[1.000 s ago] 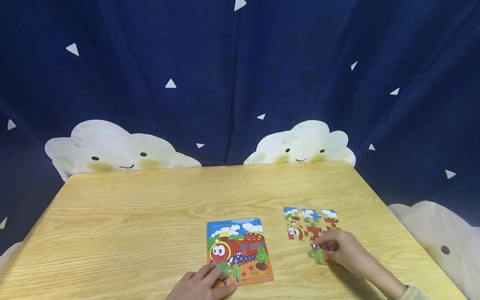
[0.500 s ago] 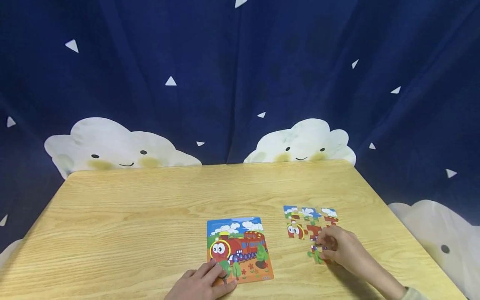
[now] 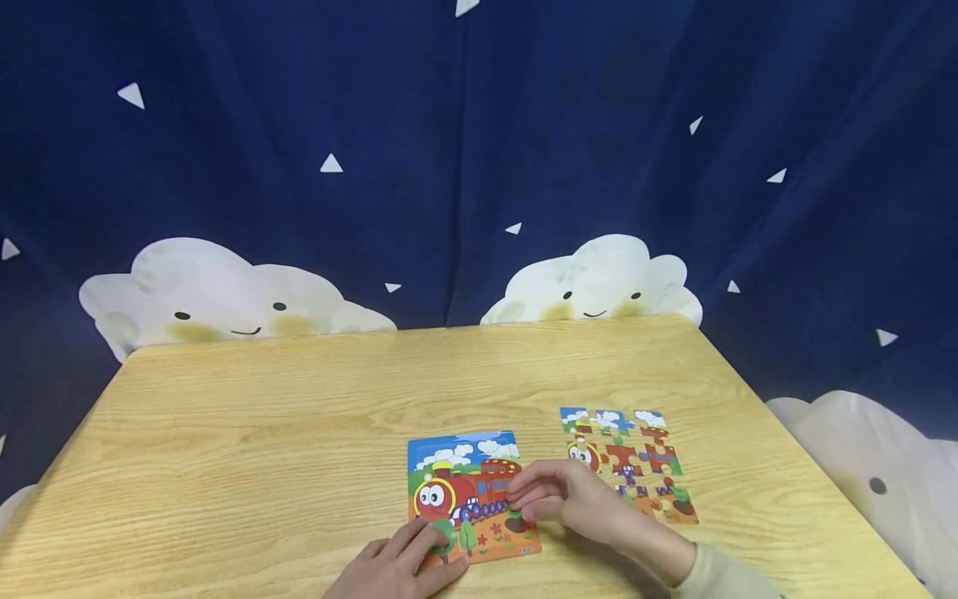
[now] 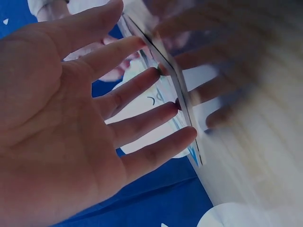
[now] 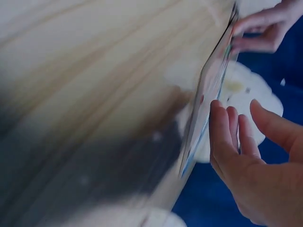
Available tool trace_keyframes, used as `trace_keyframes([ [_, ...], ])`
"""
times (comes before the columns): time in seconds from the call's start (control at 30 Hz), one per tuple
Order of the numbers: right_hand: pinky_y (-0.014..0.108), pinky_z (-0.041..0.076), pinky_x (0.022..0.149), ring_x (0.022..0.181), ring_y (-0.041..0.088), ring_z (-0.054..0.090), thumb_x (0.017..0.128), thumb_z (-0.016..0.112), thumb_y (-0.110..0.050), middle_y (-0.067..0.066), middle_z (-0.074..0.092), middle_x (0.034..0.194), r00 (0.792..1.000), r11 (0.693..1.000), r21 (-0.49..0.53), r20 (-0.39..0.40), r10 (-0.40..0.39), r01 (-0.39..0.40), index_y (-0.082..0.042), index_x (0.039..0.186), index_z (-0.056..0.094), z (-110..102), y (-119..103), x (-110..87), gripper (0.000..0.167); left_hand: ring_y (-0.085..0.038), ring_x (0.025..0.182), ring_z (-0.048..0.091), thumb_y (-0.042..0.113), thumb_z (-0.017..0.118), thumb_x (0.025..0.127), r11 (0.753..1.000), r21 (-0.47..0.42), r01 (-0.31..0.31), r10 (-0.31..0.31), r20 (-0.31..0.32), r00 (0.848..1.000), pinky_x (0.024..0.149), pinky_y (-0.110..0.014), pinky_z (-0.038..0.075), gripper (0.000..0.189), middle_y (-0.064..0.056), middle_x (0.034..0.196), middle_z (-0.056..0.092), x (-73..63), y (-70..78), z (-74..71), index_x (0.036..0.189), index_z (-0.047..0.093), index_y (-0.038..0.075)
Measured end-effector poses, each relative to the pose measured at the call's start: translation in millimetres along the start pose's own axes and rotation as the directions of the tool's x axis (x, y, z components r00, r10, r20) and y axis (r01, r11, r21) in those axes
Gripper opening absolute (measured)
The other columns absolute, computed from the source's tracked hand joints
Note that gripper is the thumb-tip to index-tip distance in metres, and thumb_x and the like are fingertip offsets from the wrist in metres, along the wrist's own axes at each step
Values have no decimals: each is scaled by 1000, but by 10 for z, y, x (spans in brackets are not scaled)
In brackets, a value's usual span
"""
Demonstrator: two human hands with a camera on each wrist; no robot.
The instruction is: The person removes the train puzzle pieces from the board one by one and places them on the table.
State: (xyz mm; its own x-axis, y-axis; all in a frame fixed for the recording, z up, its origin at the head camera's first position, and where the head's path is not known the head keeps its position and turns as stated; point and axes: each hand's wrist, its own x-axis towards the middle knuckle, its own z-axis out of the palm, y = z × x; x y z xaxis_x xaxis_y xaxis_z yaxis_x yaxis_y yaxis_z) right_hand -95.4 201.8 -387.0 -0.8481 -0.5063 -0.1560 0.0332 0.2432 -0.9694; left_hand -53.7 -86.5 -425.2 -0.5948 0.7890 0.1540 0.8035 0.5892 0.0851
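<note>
A square puzzle board (image 3: pixel 464 487) printed with a smiling red train lies on the table, in front of me. My left hand (image 3: pixel 397 561) rests on its lower left corner; in the left wrist view, that hand (image 4: pixel 71 118) has nearly straight fingers, their tips on the board (image 4: pixel 176 78). Over the board's right edge is my right hand (image 3: pixel 587 503), fingertips close to the printed carriage. The right wrist view has this hand (image 5: pixel 255 175) with loosely bent fingers, thumb apart and nothing between them. Loose jigsaw pieces (image 3: pixel 623 457) lie right of the board, some hidden by the right hand.
The wooden table (image 3: pixel 254 433) extends left and behind the board. A dark blue curtain (image 3: pixel 419 125) with white triangles and smiling clouds (image 3: pixel 599 270) hangs at the table's far edge and along the right side. A pale sleeve (image 3: pixel 718 574) covers the right forearm.
My right hand has moved left from the jigsaw pieces to the board's right edge, uncovering pieces in the loose rows. My left hand has stayed on the board's corner.
</note>
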Motion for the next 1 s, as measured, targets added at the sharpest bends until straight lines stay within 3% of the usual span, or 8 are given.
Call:
trace_keyframes([
  [0.07, 27, 53, 82, 102, 38, 65, 91, 62, 6, 25, 67, 108, 1000, 999, 48, 27, 12, -13, 12, 115, 62, 132, -20, 99, 25, -20, 110, 55, 65, 40, 96, 999, 39, 0, 3, -79, 997, 65, -29, 49, 47, 5, 116, 50, -33, 16, 45, 130, 61, 40],
  [0.17, 26, 53, 80, 103, 40, 65, 91, 61, 8, 26, 67, 107, 999, 995, 99, 46, 12, -17, 12, 114, 62, 293, -46, 218, 24, -15, 107, 56, 63, 43, 96, 995, 99, 30, -8, -217, 976, 69, -27, 50, 44, 7, 115, 51, -88, 54, 132, 128, 61, 41],
  [0.27, 25, 53, 79, 102, 40, 65, 90, 62, 8, 26, 67, 106, 999, 993, 119, 49, 10, -16, 12, 114, 63, 400, -69, 300, 24, -12, 106, 57, 62, 45, 96, 992, 107, 68, -33, -296, 955, 73, -26, 50, 43, 8, 115, 52, -142, 88, 182, 128, 63, 40],
  [0.47, 24, 53, 78, 98, 39, 67, 90, 61, 9, 24, 68, 105, 999, 992, 122, 47, 8, -13, 12, 113, 64, 495, -94, 385, 23, -8, 105, 59, 59, 51, 95, 989, 99, 111, -68, -359, 931, 69, -29, 50, 36, 10, 112, 54, -218, 116, 228, 120, 66, 38],
  [0.63, 23, 53, 77, 99, 39, 67, 89, 61, 9, 24, 68, 105, 999, 992, 126, 40, 6, -11, 12, 113, 64, 523, -101, 409, 24, -3, 90, 59, 53, 40, 101, 988, 109, 111, -55, -427, 903, 58, -25, 45, 34, 12, 98, 52, -207, 109, 277, 108, 69, 37],
  [0.77, 22, 52, 78, 97, 37, 67, 88, 61, 9, 24, 68, 105, 999, 993, 122, 32, 1, -5, 12, 113, 64, 538, -96, 429, 25, -3, 88, 58, 56, 33, 102, 984, 156, 83, -11, -412, 911, 57, -25, 44, 42, 12, 98, 52, -227, 71, 262, 111, 70, 37],
  [1.0, 21, 52, 74, 87, 23, 69, 85, 67, 9, 21, 69, 107, 1000, 992, 125, -18, 15, -12, 10, 116, 65, 612, -101, 471, 31, -7, 96, 64, 61, 38, 99, 970, 233, 66, 20, -345, 938, 62, -29, 51, 42, 14, 99, 59, -248, 56, 213, 116, 68, 37],
])
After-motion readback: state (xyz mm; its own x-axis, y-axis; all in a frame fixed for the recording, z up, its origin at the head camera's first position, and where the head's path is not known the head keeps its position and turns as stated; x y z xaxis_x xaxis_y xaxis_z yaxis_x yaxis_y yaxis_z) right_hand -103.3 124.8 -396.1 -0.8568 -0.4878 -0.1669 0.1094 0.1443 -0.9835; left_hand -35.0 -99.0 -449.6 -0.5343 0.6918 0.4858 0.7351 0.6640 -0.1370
